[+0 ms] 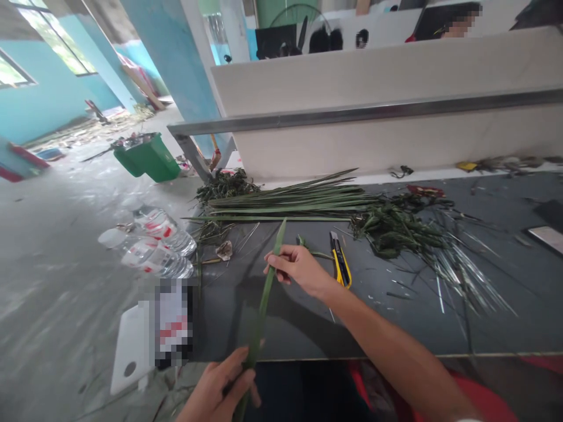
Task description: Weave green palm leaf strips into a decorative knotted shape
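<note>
A long green leaf strip (264,299) runs slantwise between my two hands, its pointed tip upward. My right hand (295,268) pinches it a little below the tip, above the dark table. Lower down, at the table's front edge, my left hand (226,384) has its fingers closed round the same strip. Behind my right hand lies a bundle of long green leaf strips (285,202). A yellow and black utility knife (340,261) rests just right of my right hand. To its right is a pile of folded dark-green leaf pieces (393,228) with thin wires (470,272).
Two water bottles (149,255) lie at the table's left edge, near a blurred-out item (173,322) and a white board (132,346). A partition (352,140) with a metal rail closes the back. A green bin (152,158) stands on the floor.
</note>
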{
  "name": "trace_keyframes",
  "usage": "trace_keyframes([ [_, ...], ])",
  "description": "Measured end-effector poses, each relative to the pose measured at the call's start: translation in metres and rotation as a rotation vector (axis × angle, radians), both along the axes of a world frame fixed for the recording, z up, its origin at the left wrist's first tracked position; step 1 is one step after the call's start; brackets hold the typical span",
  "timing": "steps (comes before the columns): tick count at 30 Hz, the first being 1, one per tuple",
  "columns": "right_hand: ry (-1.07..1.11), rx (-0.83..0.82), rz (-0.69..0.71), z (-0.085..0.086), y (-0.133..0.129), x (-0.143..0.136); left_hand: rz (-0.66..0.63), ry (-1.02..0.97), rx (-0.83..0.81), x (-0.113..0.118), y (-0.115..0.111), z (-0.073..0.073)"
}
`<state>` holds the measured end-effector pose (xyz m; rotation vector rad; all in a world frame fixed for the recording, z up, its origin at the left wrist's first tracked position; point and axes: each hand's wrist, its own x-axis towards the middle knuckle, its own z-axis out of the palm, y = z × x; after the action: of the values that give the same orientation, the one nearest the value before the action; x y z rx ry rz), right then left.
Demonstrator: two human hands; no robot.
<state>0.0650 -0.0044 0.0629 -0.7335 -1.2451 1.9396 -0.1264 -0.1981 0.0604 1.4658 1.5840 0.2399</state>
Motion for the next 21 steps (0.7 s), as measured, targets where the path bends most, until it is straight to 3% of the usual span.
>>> trace_keyframes([
  [3,-0.047,0.124,-0.113,0.020,0.007,0.019,-0.027,0.026,0.022,0.000,0.005,0.002],
  [6,-0.175,0.255,-0.258,0.027,0.021,0.041,-0.021,0.014,0.046,0.003,0.012,0.003],
  [9,-0.341,0.351,-0.384,0.022,0.038,0.057,-0.015,-0.013,0.067,0.008,0.024,0.001],
  [15,-0.516,0.520,-0.477,0.014,0.060,0.070,0.011,0.054,0.124,0.013,0.058,-0.002],
  [21,-0.529,0.416,-0.651,-0.005,0.073,0.105,-0.095,0.338,0.253,0.022,0.100,0.000],
])
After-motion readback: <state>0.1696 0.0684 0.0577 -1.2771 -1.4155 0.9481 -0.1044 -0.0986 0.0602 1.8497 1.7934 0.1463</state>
